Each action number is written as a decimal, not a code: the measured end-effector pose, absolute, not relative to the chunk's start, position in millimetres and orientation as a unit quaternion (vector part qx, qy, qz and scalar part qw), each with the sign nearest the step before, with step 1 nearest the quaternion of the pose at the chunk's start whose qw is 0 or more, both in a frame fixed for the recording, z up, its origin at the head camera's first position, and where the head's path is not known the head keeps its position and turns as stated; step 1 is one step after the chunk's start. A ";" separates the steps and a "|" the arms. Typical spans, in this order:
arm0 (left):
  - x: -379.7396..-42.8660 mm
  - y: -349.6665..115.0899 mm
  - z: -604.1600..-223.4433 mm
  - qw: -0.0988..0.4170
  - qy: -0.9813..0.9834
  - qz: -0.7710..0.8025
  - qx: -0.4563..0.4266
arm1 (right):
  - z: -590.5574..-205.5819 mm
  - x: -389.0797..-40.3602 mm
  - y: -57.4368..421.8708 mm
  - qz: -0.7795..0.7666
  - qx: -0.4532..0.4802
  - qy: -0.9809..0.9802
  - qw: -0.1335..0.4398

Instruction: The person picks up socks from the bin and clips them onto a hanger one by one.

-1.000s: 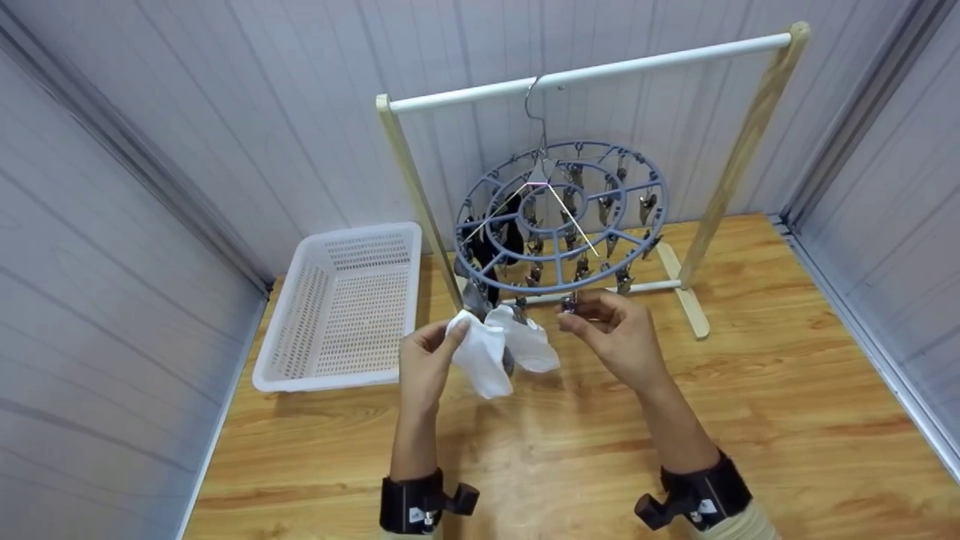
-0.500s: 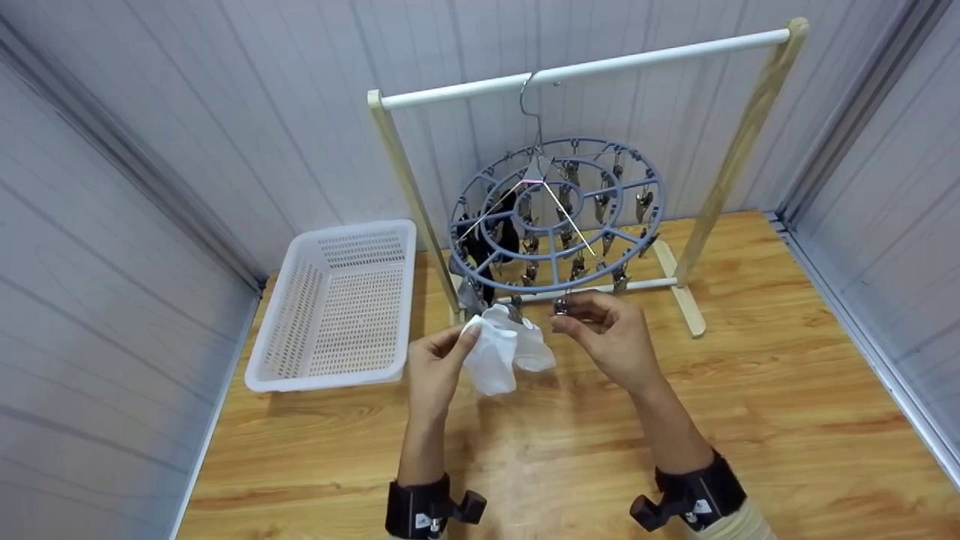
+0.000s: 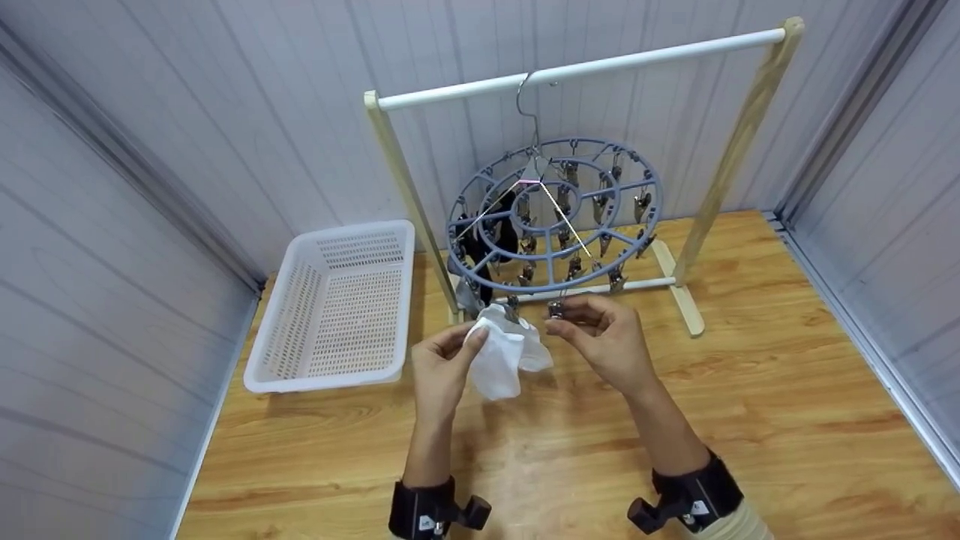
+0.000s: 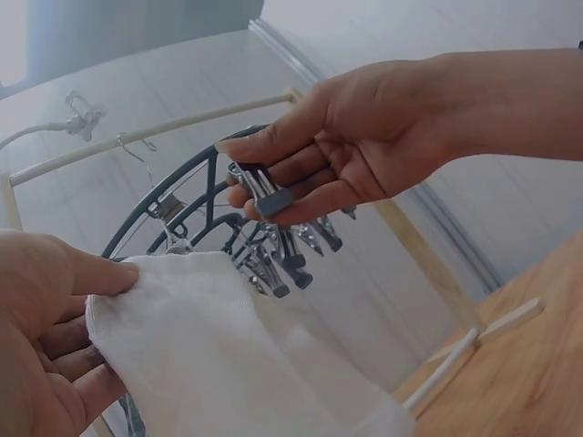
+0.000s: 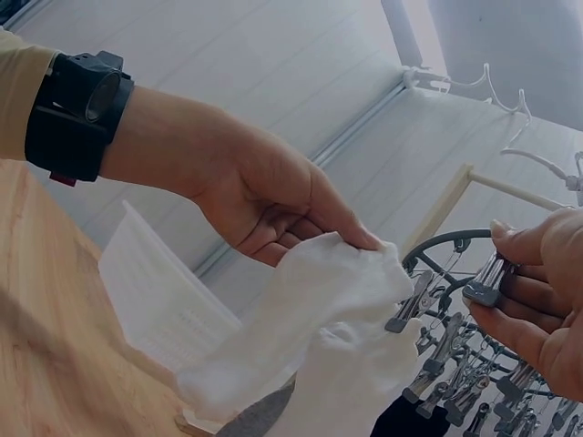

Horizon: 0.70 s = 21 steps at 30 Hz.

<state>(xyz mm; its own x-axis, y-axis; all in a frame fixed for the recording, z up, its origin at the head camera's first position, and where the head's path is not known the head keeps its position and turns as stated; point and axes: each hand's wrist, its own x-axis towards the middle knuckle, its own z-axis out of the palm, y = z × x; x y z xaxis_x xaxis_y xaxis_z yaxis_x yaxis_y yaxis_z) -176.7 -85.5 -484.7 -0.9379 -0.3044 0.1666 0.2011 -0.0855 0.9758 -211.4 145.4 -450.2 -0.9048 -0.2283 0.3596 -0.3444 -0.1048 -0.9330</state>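
Note:
My left hand (image 3: 439, 375) pinches a white sock (image 3: 498, 369) by its top edge between thumb and fingers, and the sock hangs down. To the right, my right hand (image 3: 611, 345) holds a metal clip (image 3: 556, 310) that hangs from the front rim of a round blue-grey clip hanger (image 3: 550, 288). The left wrist view shows this clip (image 4: 264, 193) between thumb and fingers, apart from the sock (image 4: 205, 346). Just behind the held sock, a second white sock (image 3: 535, 352) hangs from a neighbouring clip (image 3: 512, 307). Whether the held clip's mouth is spread cannot be told.
The hanger hooks over the white bar (image 3: 637, 60) of a wooden-legged rack. Black socks (image 3: 508, 236) and a grey sock (image 3: 468, 297) hang at its left side. Several clips dangle on its right. A white plastic basket (image 3: 406, 307) stands on the wood floor at left.
My left hand has moved right with the white sock, bringing it closer to the clip. The right hand keeps its hold on the clip, shifting slightly left in view.

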 end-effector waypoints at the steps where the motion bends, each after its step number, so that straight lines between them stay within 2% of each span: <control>1: -176.5 -84.0 -484.1 0.169 -0.653 -0.738 0.037 | -450.3 -211.4 145.3 0.711 0.217 -0.668 0.042; 15: -173.4 -66.8 -484.8 0.142 -0.652 -0.744 0.029 | -454.9 -208.7 142.0 0.726 0.261 -0.633 0.067; 21: -172.7 -64.4 -482.0 0.138 -0.646 -0.751 0.020 | -456.0 -205.8 138.6 0.737 0.247 -0.623 0.084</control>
